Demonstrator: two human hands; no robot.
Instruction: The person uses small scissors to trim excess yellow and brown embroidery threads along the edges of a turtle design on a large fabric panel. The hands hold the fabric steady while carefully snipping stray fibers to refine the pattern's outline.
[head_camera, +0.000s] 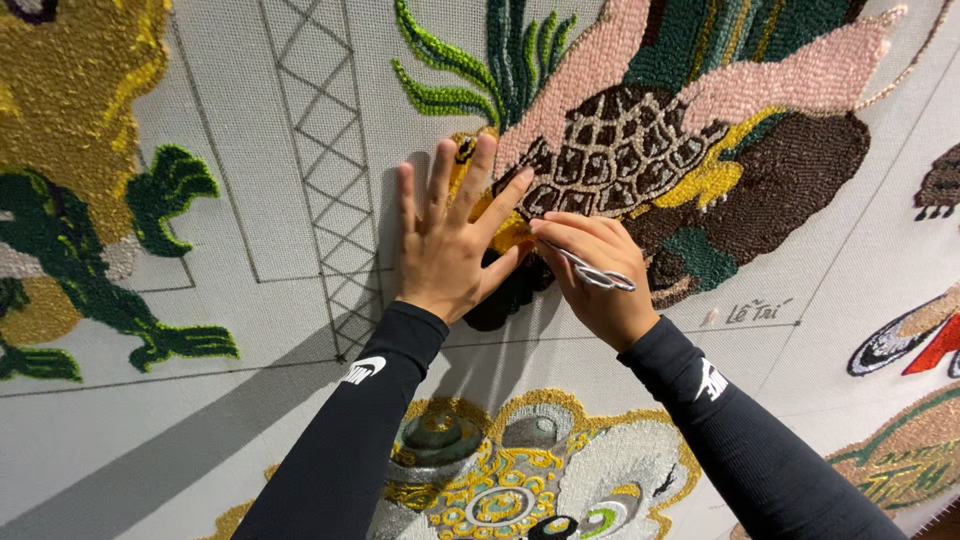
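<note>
Nearest me, my two black sleeves (350, 440) run up from the bottom edge over a tufted mask (520, 480) of grey, gold and white. Beyond them my hands meet on the canvas (250, 130).

My left hand (452, 235) lies flat on the cloth, fingers spread apart and holding nothing, the fingertips pressing on a yellow patch (505, 232) at the edge of the big tufted animal. My right hand (598, 275) is just beside it, touching at the thumbs, and is closed around small silver scissors (596, 272). The handles lie across the back of my fingers; the blades point left toward the yellow patch, between my two hands. I cannot tell whether the blades are apart or together.

Past my fingers spreads the animal's brown shell (620, 145) with its cream lattice, then pink bands and green fronds (470, 70). Far left is a yellow and green figure (90, 150).
</note>
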